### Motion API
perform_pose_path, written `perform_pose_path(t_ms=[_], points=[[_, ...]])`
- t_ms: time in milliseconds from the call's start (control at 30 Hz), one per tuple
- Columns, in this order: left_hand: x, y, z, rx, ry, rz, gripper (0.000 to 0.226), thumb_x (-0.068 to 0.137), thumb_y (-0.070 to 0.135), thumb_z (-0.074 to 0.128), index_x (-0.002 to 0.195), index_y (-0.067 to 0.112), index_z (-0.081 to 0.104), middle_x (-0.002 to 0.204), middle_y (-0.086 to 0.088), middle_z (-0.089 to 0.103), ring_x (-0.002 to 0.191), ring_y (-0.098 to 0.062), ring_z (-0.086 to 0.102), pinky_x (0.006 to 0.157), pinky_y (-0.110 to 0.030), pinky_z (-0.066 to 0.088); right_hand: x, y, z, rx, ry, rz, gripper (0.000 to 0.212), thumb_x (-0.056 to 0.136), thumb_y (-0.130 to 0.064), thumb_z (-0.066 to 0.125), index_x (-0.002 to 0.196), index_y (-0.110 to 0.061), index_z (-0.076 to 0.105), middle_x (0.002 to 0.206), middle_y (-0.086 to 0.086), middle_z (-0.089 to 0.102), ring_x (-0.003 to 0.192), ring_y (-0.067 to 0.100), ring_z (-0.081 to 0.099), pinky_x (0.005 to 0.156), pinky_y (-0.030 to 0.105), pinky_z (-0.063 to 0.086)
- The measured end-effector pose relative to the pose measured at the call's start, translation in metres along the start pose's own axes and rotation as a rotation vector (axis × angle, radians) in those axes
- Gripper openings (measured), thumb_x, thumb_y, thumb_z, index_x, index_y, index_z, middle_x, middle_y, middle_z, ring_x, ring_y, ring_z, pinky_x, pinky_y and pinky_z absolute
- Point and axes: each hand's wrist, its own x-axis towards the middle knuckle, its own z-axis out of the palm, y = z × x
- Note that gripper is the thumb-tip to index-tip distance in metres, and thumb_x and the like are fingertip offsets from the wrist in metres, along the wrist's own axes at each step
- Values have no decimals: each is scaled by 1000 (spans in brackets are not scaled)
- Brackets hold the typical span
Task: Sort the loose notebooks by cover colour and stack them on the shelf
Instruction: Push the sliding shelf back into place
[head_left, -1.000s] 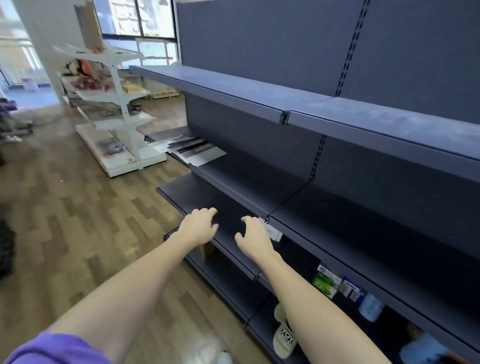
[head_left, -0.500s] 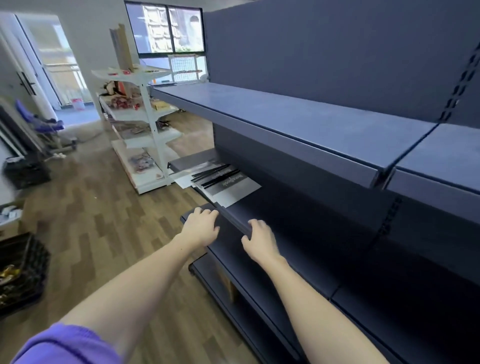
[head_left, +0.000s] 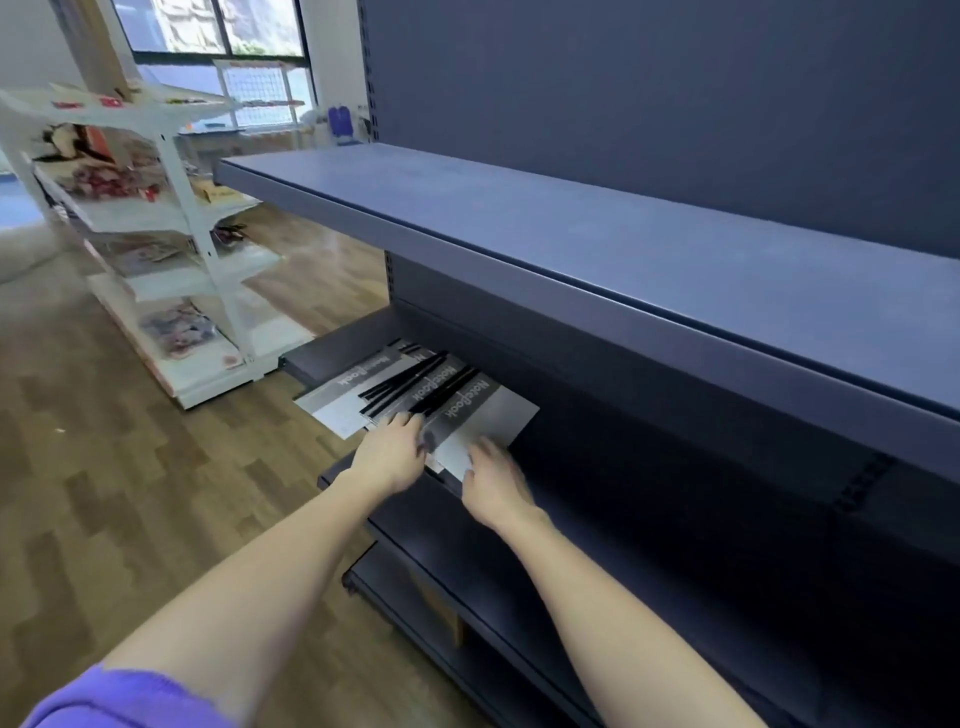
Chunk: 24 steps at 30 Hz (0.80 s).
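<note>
Several notebooks (head_left: 415, 395) with grey and black covers printed "Notebook" lie fanned out on the left end of the dark middle shelf (head_left: 322, 358). My left hand (head_left: 392, 454) reaches their near edge, fingers touching the black spines. My right hand (head_left: 493, 483) rests with spread fingers on the pale grey corner of the nearest notebook (head_left: 498, 421). Both hands are blurred by motion. Neither hand plainly holds a notebook.
A long blue-grey upper shelf (head_left: 571, 249) overhangs the notebooks. A lower dark shelf (head_left: 467, 545) juts out below my wrists, with a cardboard box (head_left: 441, 608) under it. A white display rack (head_left: 171, 249) with goods stands to the left on the wooden floor (head_left: 104, 493).
I have moved left along the shelving. Both hands have gone from the shelf's front edge forward onto the fanned notebooks, which are now close in front of me.
</note>
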Motion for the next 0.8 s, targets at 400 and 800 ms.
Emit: perform_pose_path(t_ms=[400, 800], points=[[57, -20, 44, 6, 194, 209, 34, 90, 35, 47, 89, 10, 70, 88, -13, 64, 89, -38, 58, 79, -44, 47, 41, -4, 16, -275, 260, 391, 38, 104, -36, 39, 117, -5, 58, 122, 14, 58, 112, 36, 55, 93, 41, 47], [48, 9, 55, -11, 205, 325, 24, 72, 30, 79, 75, 8, 70, 83, -17, 63, 81, -38, 57, 71, -43, 46, 8, 14, 26, -340, 316, 587, 30, 91, -15, 55, 119, -4, 61, 119, 18, 61, 106, 41, 57, 97, 50, 44]])
